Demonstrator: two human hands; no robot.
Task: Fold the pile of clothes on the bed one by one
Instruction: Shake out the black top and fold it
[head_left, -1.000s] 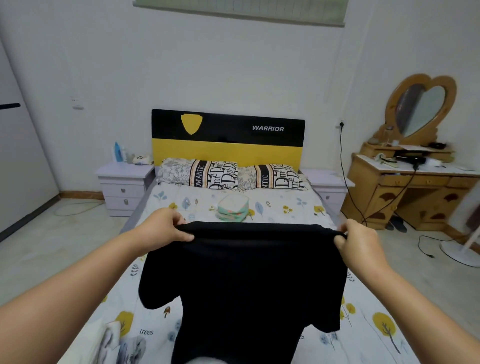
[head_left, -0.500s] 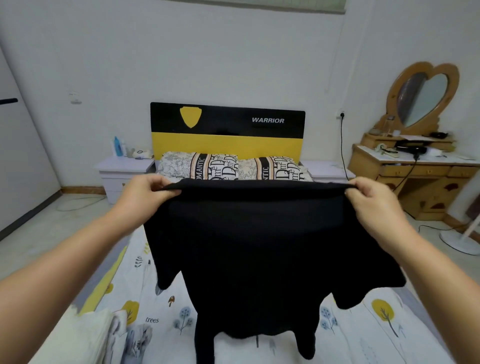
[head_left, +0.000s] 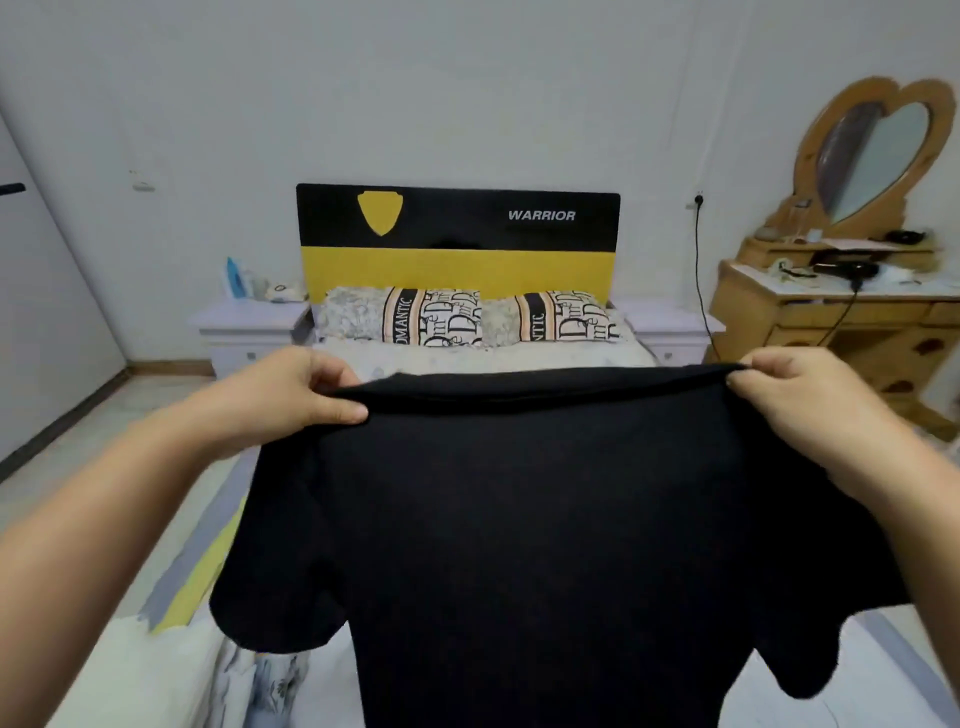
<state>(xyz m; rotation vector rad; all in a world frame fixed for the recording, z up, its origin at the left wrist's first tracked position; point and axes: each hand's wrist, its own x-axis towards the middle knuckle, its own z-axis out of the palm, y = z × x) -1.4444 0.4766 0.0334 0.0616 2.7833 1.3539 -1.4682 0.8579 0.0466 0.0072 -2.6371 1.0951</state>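
Left bedside table (head_left: 249, 325): stands beside the bed's head end, well apart from the hands; small items sit on top, too blurred to name.
Pale garments (head_left: 156, 670): lie at the bed's lower-left corner, near the left forearm, probably the rest of the pile waiting its turn.
Left hand (head_left: 291, 397): fingers and thumb pinch one end of the shirt's top edge, pulling it outward so the cloth hangs flat.
Black T-shirt (head_left: 545, 545): the task's thing, held up in the air over the bed between the two hands, top edge stretched taut, two short sleeves dangling at the lower corners; held so, I judge, to shake it smooth and square it before it is laid down for folding.
Bed (head_left: 509, 358): only a strip of sheet shows above the shirt's edge; the middle, where the shirt would land, is hidden behind the cloth.
Pillows (head_left: 467, 322): rest against the headboard (head_left: 457, 239), marking the far limit for laying the shirt.
Right hand (head_left: 810, 400): fingers curl round the other end of the top edge, level with the left.
Room to move: open air in front of and above the hands.
Dressing table (head_left: 841, 322): stands off the bed's right side with a heart-shaped mirror (head_left: 872, 156), a hard edge to mind if the right arm swings wide.
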